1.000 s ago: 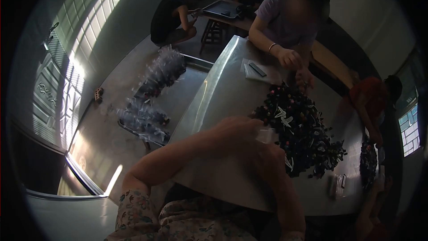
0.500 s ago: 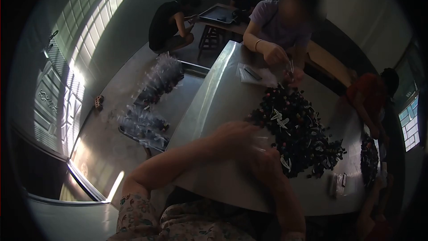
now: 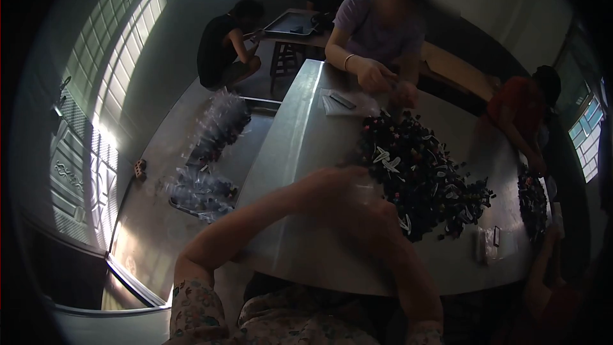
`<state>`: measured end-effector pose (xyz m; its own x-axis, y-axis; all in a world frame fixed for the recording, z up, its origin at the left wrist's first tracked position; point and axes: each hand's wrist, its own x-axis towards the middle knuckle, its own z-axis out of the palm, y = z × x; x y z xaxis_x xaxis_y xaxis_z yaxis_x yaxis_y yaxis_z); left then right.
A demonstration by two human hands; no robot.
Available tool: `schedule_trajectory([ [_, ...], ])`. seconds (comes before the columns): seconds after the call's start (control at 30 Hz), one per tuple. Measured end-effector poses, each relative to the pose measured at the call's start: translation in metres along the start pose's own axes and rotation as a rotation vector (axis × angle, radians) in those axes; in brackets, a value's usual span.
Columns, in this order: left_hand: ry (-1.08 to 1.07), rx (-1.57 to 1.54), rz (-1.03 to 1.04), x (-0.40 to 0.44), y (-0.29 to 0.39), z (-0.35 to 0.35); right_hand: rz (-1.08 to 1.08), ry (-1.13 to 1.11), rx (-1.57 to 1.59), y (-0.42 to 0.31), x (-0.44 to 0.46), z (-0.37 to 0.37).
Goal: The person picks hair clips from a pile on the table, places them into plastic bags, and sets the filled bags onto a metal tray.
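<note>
My left hand point(image 3: 335, 190) and my right hand point(image 3: 377, 220) are close together over the near part of the metal table point(image 3: 300, 243), just left of a large pile of small dark pieces point(image 3: 424, 179). A small clear plastic bag point(image 3: 365, 186) shows between them, held at its edges by fingers of both hands. Motion and dim light blur the fingers, and whatever is inside the bag is too unclear to tell. White strips lie among the dark pieces.
Filled clear bags point(image 3: 217, 128) lie on a tray at the left. Across the table, a person point(image 3: 380, 32) handles something small beside plastic bags point(image 3: 348, 103). Another pack point(image 3: 491, 244) lies right. More people sit or crouch farther off, and a second dark pile point(image 3: 532, 201) stands at the right.
The view has shifted, so the room appears moved to the left and slightly up. My hands stay together around the clear bag. The person opposite has brought their hands closer together.
</note>
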<state>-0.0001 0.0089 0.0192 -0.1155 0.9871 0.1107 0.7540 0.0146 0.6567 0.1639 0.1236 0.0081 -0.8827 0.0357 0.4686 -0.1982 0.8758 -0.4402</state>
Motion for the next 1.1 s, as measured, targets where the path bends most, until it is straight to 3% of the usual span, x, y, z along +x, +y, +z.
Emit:
schedule_trajectory([
  [0.13,0.253,-0.062,0.240,0.011,-0.014,0.009,-0.006,0.144,-0.019,0.005,0.000,0.003],
  [0.2,0.212,-0.121,0.114,0.011,-0.017,0.013,0.012,0.183,0.014,0.000,0.004,0.003],
  [0.43,0.274,-0.117,0.125,0.002,-0.046,0.023,0.060,0.042,0.025,0.008,-0.001,0.004],
  [0.63,0.247,-0.093,0.065,0.003,-0.056,0.017,0.111,0.239,0.143,0.023,-0.003,-0.020],
  [0.73,0.301,-0.070,0.123,0.005,-0.069,0.017,0.305,0.302,0.021,0.042,-0.008,-0.053],
  [0.83,0.341,-0.107,0.182,0.010,-0.075,0.019,0.340,0.214,-0.022,0.049,-0.020,-0.073],
  [0.9,0.417,-0.130,0.174,0.010,-0.076,0.019,0.347,-0.021,-0.286,0.027,-0.038,-0.074],
  [0.93,0.420,-0.135,0.173,0.010,-0.078,0.018,0.347,-0.027,-0.289,0.016,-0.047,-0.068],
  [1.0,0.398,-0.217,0.165,0.012,-0.084,0.015,0.232,-0.327,-0.351,0.002,-0.064,-0.045],
  [1.1,0.407,-0.201,0.053,0.011,-0.079,0.014,0.226,-0.421,-0.434,0.002,-0.075,-0.025],
])
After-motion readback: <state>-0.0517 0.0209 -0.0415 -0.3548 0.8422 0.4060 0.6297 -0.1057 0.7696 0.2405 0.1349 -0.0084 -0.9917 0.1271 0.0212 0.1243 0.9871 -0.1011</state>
